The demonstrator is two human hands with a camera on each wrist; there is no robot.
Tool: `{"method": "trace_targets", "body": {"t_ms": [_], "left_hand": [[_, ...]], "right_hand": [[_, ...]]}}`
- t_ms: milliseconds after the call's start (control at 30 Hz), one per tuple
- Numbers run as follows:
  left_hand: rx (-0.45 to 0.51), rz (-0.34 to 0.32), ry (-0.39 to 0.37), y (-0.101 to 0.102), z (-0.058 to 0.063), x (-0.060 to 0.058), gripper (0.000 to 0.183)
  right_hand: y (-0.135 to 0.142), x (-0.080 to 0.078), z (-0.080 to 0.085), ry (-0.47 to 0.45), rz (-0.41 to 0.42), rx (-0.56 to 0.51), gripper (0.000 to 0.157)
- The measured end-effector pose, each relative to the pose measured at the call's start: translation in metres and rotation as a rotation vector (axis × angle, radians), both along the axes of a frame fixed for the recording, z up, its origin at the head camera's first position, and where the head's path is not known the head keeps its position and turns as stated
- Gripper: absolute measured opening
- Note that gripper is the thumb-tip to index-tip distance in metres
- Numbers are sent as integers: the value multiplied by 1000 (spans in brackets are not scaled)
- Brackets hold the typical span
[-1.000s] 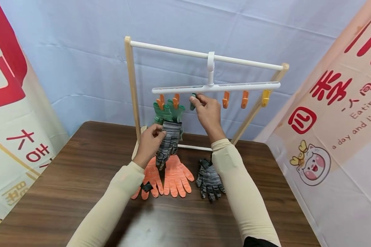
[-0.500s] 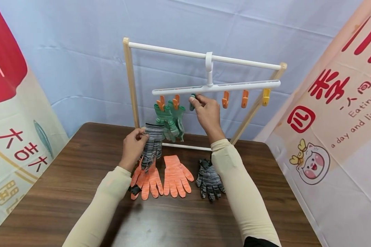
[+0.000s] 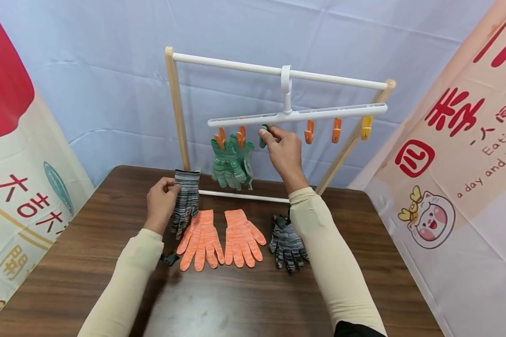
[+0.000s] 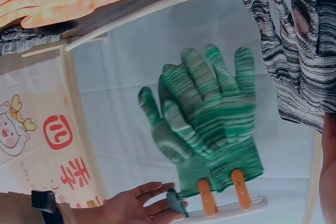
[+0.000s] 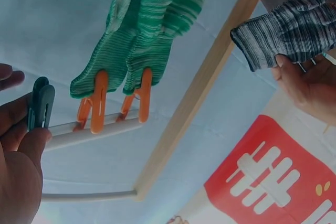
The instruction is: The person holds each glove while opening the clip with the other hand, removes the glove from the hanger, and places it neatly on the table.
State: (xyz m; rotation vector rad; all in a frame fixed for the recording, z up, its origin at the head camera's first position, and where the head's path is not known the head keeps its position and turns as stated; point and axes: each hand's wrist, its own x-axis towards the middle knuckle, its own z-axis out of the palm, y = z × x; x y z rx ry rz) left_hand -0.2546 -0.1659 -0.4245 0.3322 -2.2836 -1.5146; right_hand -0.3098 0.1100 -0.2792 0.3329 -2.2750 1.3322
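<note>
My left hand (image 3: 161, 201) pinches a black-and-grey striped knit glove (image 3: 187, 194) by its cuff edge, fingers dangling, left of the rack. My right hand (image 3: 286, 152) grips a dark green clothes peg (image 5: 41, 103) under the white hanger (image 3: 320, 113), between thumb and fingers. In the right wrist view nothing shows in the peg's mouth. Beside it a pair of green striped gloves (image 3: 229, 164) hangs from two orange pegs (image 4: 240, 188). A pair of orange gloves (image 3: 200, 241) lies flat on the table, and a second grey striped glove (image 3: 287, 243) lies partly behind my right forearm.
The hanger hooks over the white rail (image 3: 227, 64) of a wooden-sided rack (image 3: 177, 112). Two more orange pegs (image 3: 336, 130) and a yellow peg (image 3: 366, 127) hang at its right. Printed cloths flank the brown table (image 3: 211, 304), with a pale cloth behind.
My left hand has carried the grey glove leftward and slightly down, away from the green gloves. My right hand stays on the green peg; the hanger's right end has risen slightly.
</note>
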Motion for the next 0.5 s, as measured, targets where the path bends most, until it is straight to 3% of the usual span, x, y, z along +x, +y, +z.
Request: {"method": "trace_targets", "body": {"t_ms": [233,500], "left_hand": [[-27,34,-58,-13,-2,-5,25],[-50,15,-123,-41,-10,-24,32]], "right_hand": [[3,1,0,11,0,-7,33],[1,2,0,21,5,-1,33]]}}
